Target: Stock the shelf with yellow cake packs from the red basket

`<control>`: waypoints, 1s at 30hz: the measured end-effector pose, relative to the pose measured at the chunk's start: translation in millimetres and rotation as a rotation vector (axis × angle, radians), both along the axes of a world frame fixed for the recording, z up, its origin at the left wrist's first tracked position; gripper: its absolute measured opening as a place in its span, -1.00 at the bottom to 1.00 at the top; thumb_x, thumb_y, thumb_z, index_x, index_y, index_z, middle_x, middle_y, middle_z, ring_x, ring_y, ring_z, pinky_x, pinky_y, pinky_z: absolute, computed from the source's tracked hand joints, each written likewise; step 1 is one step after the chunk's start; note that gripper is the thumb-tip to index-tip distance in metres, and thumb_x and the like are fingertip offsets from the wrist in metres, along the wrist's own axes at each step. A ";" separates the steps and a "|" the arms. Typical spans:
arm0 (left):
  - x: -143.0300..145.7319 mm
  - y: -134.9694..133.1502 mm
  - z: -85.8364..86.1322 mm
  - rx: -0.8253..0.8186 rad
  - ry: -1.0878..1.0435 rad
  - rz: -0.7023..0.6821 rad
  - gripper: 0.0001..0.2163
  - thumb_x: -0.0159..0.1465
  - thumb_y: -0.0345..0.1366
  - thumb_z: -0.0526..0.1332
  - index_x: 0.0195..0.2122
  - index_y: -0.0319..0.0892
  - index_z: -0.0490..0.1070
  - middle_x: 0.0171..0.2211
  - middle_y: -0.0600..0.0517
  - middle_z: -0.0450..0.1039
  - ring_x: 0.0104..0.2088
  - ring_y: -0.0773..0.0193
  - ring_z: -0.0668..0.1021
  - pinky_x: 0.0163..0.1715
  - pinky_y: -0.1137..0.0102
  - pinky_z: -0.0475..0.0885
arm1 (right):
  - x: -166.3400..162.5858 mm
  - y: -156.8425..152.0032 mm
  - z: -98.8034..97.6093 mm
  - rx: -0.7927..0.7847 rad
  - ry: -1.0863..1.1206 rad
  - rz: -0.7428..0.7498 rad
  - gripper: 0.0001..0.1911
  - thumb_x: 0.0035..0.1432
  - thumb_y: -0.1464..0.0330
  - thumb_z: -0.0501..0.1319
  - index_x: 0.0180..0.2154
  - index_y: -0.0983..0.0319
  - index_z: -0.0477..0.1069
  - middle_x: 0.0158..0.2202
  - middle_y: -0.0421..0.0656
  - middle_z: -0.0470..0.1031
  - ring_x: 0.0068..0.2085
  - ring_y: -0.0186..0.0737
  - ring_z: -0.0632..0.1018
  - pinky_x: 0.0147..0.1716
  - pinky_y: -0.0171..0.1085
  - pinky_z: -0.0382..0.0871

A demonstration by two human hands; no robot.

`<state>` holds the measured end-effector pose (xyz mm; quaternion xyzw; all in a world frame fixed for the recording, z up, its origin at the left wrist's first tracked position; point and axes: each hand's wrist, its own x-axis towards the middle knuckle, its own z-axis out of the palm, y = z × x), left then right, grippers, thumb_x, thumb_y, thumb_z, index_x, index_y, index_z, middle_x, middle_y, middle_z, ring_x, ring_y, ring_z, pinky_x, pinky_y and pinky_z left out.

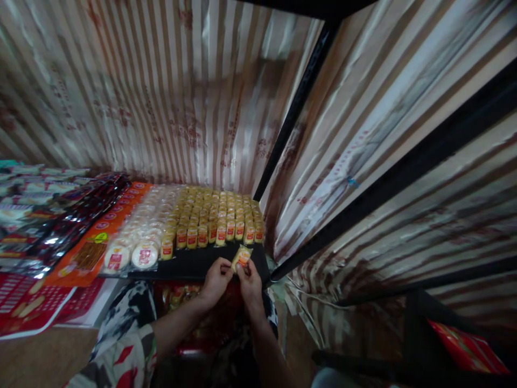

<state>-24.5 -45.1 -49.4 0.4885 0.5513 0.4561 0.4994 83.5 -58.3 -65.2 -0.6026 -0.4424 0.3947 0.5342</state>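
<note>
Both hands meet at the front edge of a black shelf board [194, 264], pinching one small yellow packet [241, 257] between them. The left hand [216, 281] has its fingers curled in, thumb and fingertips closed on the packet's lower left corner. The right hand [250, 283] is closed the same way, gripping the packet's lower right side. The packet stands up above the knuckles of both hands, tilted a little to the right, its red label facing the camera. It sits just in front of the nearest row of the yellow packets [218, 215], apart from them, over the bare black strip of the board.

Those yellow packets stand upright in tight rows that run back to the striped corrugated wall [161, 97]. Just to their left lie round white packets [137, 237] with red labels, stacked in overlapping rows. Further left is a flat orange packet [91, 248], then dark glossy packets [72, 215], and lighter packets at the far left edge, too blurred to name. A black metal post [299, 102] rises from the shelf's right rear corner, and a second black bar [404, 172] slants across the right-hand wall. The left sleeve [121, 345] is patterned in white, black and red
</note>
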 end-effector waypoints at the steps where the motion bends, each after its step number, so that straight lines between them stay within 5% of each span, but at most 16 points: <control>1: 1.1 3.6 2.4 0.047 0.112 0.012 -0.92 0.02 -0.44 0.17 -0.42 -0.19 0.35 -0.43 0.07 0.36 -0.45 0.37 0.43 -0.34 0.43 0.36 | 4.3 6.0 0.8 0.016 -0.067 -0.017 -0.55 0.03 0.16 0.12 -0.07 0.25 0.31 -0.24 -0.09 0.47 -0.24 -0.17 0.50 -0.22 -0.23 0.39; 4: 4.8 12.4 9.0 0.186 0.304 0.007 -0.82 0.07 -0.51 0.09 -0.34 -0.16 0.39 -0.34 0.04 0.36 -0.37 0.33 0.43 -0.24 0.39 0.35 | 14.4 26.8 2.3 0.066 -0.304 -0.088 -0.56 0.04 0.18 0.10 -0.08 0.26 0.37 -0.21 -0.04 0.42 -0.24 -0.13 0.46 -0.22 -0.19 0.37; 8: 13.2 21.9 8.6 0.287 0.262 -0.059 -0.74 0.06 -0.57 0.02 -0.32 -0.13 0.39 -0.27 0.02 0.38 -0.21 0.29 0.44 -0.12 0.36 0.34 | 16.9 53.6 1.2 0.120 -0.506 -0.104 -0.59 0.06 0.23 0.07 -0.07 0.24 0.37 -0.26 -0.04 0.39 -0.25 -0.12 0.43 -0.23 -0.18 0.36; 15: 21.6 38.3 -6.0 0.201 0.215 -0.065 -0.58 -0.03 -0.65 -0.02 -0.22 -0.18 0.41 0.01 -0.06 0.31 -0.01 0.24 0.40 0.06 0.29 0.27 | 9.3 72.8 -11.8 0.164 -0.476 -0.130 -0.65 0.09 0.24 0.04 -0.11 0.27 0.26 -0.22 -0.01 0.39 -0.23 -0.12 0.45 -0.23 -0.16 0.37; 21: 22.7 43.7 -20.6 0.213 0.203 -0.072 -0.51 -0.05 -0.62 -0.01 -0.11 -0.17 0.40 0.04 -0.06 0.31 0.08 0.23 0.34 0.15 0.26 0.17 | 9.3 74.3 -25.0 0.212 -0.483 -0.117 -0.82 0.13 0.29 -0.01 -0.25 0.21 0.27 -0.21 -0.05 0.33 -0.23 -0.17 0.43 -0.22 -0.16 0.38; 26: 25.4 44.0 -26.9 0.239 0.243 -0.087 -0.50 -0.03 -0.60 -0.01 -0.05 -0.19 0.37 0.09 -0.07 0.26 0.12 0.22 0.30 0.18 0.26 0.13 | 10.0 74.5 -25.2 0.263 -0.555 -0.179 -0.81 0.13 0.34 -0.02 -0.26 0.19 0.31 -0.15 -0.03 0.29 -0.04 -0.11 0.32 -0.07 -0.10 0.29; 30: 25.4 43.5 -27.0 0.240 0.331 -0.041 -0.51 0.01 -0.57 0.00 0.00 -0.27 0.33 0.17 -0.13 0.14 0.17 0.18 0.23 0.19 0.28 0.10 | 10.1 71.5 -22.3 0.231 -0.627 -0.221 -0.79 0.13 0.37 -0.03 -0.22 0.22 0.31 -0.22 -0.03 0.31 -0.09 -0.08 0.33 -0.05 -0.07 0.23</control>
